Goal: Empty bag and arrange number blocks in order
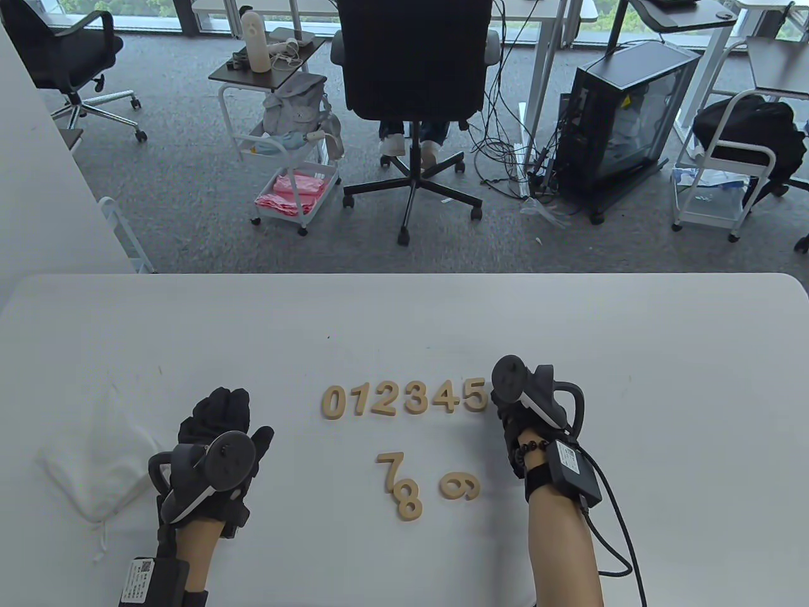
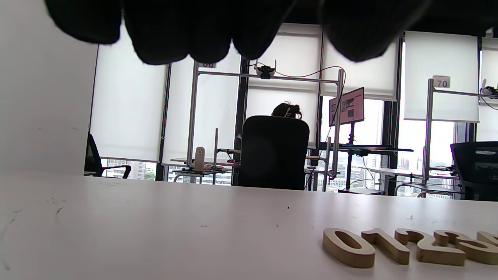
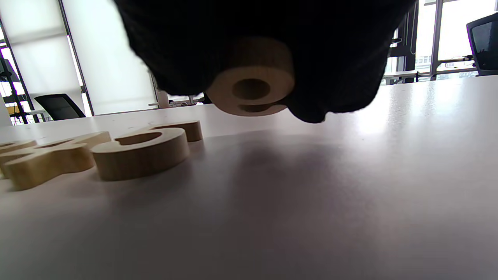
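Note:
Wooden number blocks 0 (image 1: 334,402), 1 (image 1: 359,399), 2 (image 1: 385,399), 3 (image 1: 416,398), 4 (image 1: 444,397) and 5 (image 1: 474,394) lie in a row at mid-table. The 7 (image 1: 392,469), 8 (image 1: 409,499) and 9 (image 1: 460,486) lie loose nearer me. My right hand (image 1: 513,414) is just right of the 5 and grips a wooden block with a round hole (image 3: 251,88) slightly above the table; its digit is hidden. The 5 (image 3: 142,153) lies to its left. My left hand (image 1: 218,436) is empty, left of the 0 (image 2: 347,247). The white bag (image 1: 95,465) lies flat at the left.
The white table (image 1: 663,354) has bare surface to the right of the row and behind it. The bag's drawstring (image 1: 101,544) trails toward the front edge. Beyond the far edge are an office chair (image 1: 414,76), carts and a computer case.

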A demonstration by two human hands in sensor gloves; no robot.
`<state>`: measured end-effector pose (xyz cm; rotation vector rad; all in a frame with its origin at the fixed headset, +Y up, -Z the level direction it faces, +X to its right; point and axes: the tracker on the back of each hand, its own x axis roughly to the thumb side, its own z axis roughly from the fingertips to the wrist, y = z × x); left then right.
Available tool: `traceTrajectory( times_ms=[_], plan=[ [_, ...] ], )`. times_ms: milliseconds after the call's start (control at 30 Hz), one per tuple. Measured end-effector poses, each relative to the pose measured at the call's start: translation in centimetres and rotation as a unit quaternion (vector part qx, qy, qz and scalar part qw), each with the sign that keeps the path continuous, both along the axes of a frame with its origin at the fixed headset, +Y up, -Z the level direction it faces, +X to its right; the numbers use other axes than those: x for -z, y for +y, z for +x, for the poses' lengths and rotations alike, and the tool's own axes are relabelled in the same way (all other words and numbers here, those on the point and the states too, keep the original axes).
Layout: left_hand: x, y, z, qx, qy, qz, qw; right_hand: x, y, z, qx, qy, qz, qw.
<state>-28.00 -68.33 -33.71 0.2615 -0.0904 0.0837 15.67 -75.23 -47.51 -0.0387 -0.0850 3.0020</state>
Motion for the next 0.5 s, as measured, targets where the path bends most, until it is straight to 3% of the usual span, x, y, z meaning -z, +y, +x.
traceTrajectory(
  times_ms=[500],
  plan=[
    [-0.05, 0.01, -0.03, -0.002, 0.0, 0.001, 1.0, 0.46, -1.02, -0.69, -0.011, 0.01, -0.053, 0.998]
  ],
)
